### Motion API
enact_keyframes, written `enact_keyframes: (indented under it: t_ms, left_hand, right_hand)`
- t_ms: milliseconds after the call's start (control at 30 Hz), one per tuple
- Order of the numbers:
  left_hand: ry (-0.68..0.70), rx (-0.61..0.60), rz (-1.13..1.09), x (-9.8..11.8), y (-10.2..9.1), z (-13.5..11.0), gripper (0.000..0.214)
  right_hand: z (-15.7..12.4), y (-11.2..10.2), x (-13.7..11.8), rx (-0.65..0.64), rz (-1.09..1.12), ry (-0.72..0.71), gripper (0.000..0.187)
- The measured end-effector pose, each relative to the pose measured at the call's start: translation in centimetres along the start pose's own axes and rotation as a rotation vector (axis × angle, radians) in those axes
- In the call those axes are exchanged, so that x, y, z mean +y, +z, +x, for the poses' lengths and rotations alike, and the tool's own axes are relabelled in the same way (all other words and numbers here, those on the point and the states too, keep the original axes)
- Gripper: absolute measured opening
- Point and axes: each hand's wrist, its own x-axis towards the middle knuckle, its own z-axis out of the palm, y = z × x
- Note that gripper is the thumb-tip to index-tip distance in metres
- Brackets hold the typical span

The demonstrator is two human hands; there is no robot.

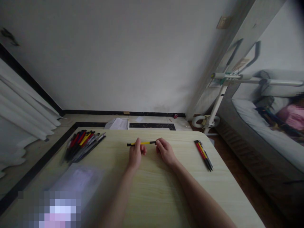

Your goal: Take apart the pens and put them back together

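A yellow pen with black ends (147, 142) lies level between my two hands, just above the table's far half. My left hand (136, 154) is closed on it near its left end, with the thumb on top. At the other end, the fingertips of my right hand (164, 149) pinch the black tip. To the left a pile of pens (82, 142) in red, yellow, black and clear lies fanned out. On the right rests a small group of pens (203, 155), with red, yellow and clear bodies side by side.
The pens lie on a pale wooden table (152, 196). A clear plastic bag (78, 179) sits at the table's left, partly blurred. Beyond the far edge is a box with white paper (118, 123). White exercise equipment (217, 104) and a grey sofa (249, 136) stand at right.
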Motion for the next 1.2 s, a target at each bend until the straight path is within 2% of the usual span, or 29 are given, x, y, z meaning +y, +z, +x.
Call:
enact_keyframes:
  t_ms: [233,633,1200]
  left_hand:
    - [0.018,-0.026,0.002,-0.29,-0.17,0.16,0.040]
    - [0.005,-0.027,0.017,-0.07,0.01,0.13,0.040]
    - [0.036,-0.103,0.046,-0.26,-0.14,0.04,0.036]
  right_hand:
    - [-0.02,-0.37,-0.41,-0.023,-0.042,-0.039,0.033]
    - [0.10,-0.59,-0.67,-0.050,-0.091,-0.027,0.038]
    - [0.27,-0.57,-0.30,-0.031,-0.038,0.020,0.040]
